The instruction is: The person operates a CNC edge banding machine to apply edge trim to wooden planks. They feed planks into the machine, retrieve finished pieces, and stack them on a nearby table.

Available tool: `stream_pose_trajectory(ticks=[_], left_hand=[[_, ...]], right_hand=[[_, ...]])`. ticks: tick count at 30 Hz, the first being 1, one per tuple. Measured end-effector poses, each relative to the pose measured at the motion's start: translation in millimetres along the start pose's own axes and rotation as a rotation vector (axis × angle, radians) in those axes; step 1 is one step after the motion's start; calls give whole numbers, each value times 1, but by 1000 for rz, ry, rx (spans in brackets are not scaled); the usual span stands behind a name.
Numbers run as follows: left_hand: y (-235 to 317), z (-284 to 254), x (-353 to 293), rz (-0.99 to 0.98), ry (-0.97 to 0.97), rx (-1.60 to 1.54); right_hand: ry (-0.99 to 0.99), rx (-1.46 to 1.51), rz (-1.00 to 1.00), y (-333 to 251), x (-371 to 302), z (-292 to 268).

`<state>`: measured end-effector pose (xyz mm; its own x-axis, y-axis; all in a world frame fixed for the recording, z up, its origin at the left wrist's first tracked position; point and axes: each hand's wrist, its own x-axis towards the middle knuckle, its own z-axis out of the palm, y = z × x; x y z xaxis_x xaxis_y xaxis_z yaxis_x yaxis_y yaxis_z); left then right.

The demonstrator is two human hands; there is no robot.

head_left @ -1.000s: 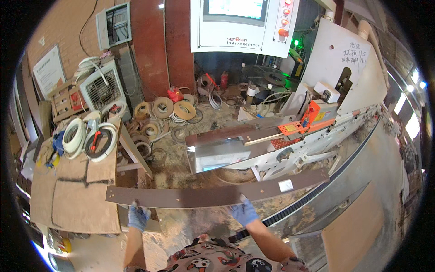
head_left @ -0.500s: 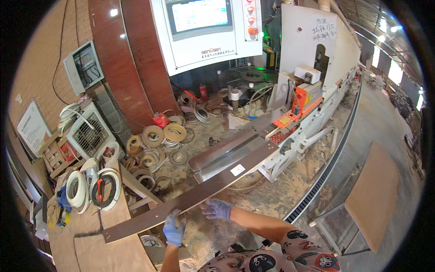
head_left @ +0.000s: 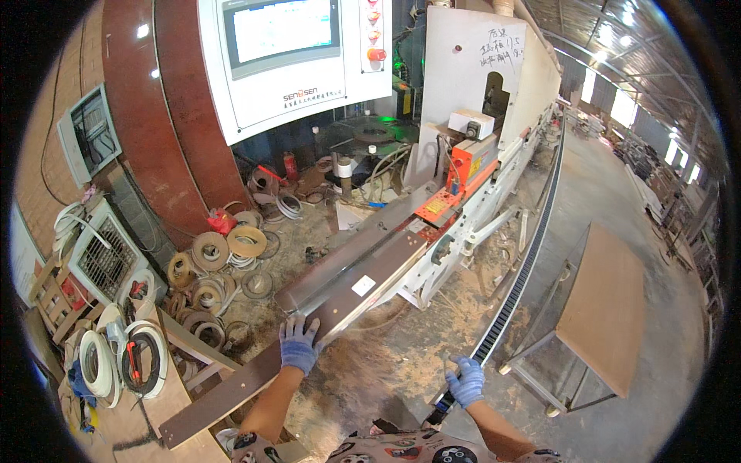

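Note:
A long dark brown board (head_left: 340,310) with a white label (head_left: 363,285) slants from the wooden worktable at lower left to the infeed of a large white machine (head_left: 482,85). My left hand (head_left: 299,347), in a blue-grey glove, lies on the board near its middle, fingers spread and pointing away from me. Off to the right, my right hand (head_left: 465,382), gloved alike, is apart from the board. Its fingers are loosely bent and spread, beside the near end of a black roller rail (head_left: 494,332); whether it touches the rail I cannot tell.
An orange guard block (head_left: 463,166) sits at the machine's infeed. Left of it stands a control cabinet with a screen (head_left: 282,35). Rolls of edging strip (head_left: 210,248) lie on the floor, and more coils (head_left: 96,363) rest on the worktable (head_left: 166,401). A tan panel (head_left: 602,309) leans at right.
The view has swung to the right. My left hand has shifted from the board's near edge to farther up on it. The right hand has moved away from the board, out to the right.

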<state>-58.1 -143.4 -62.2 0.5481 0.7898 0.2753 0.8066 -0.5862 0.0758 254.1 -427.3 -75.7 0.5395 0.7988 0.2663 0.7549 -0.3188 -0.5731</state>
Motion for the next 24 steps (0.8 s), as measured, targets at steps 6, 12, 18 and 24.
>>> stream_pose_trajectory(ticks=[6, 12, 18, 24], left_hand=[[11, 26, 64, -21, 77, 2], [25, 32, 95, -83, -6, -33], [40, 38, 110, -90, -1, -52], [47, 36, 118, -94, -15, -47]], right_hand=[[78, -294, 106, 19, -37, 22], [150, -67, 347, 13, -26, 40], [198, -14, 345, 22, -14, 35], [212, -21, 343, 28, -12, 37]])
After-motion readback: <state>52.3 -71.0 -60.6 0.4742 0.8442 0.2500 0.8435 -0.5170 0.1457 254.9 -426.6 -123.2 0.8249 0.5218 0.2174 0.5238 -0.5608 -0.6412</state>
